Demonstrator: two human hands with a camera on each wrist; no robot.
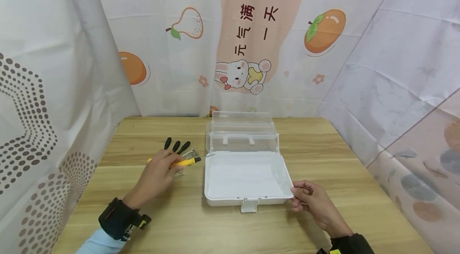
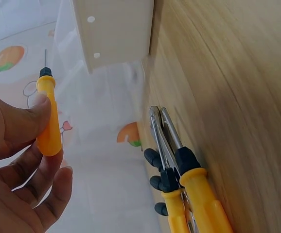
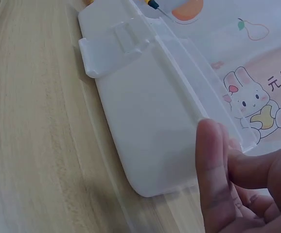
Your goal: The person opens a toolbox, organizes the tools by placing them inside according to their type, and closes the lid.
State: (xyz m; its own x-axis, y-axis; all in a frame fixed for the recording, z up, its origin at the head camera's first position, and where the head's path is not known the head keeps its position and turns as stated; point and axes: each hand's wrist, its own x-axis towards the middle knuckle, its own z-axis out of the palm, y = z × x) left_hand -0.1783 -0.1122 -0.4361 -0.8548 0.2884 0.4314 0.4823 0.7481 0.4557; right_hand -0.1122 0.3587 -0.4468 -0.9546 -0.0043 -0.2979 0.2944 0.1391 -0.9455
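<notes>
The backdrop cloth (image 1: 223,42) reads "元气满满" and "一天开".

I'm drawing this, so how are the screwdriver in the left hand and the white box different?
The screwdriver has a yellow handle, while the box is white. The screwdriver is thin; the box is much wider. The screwdriver is in the left hand; the box rests open on the table. Both have a hand on them, the right hand on the box.
</notes>
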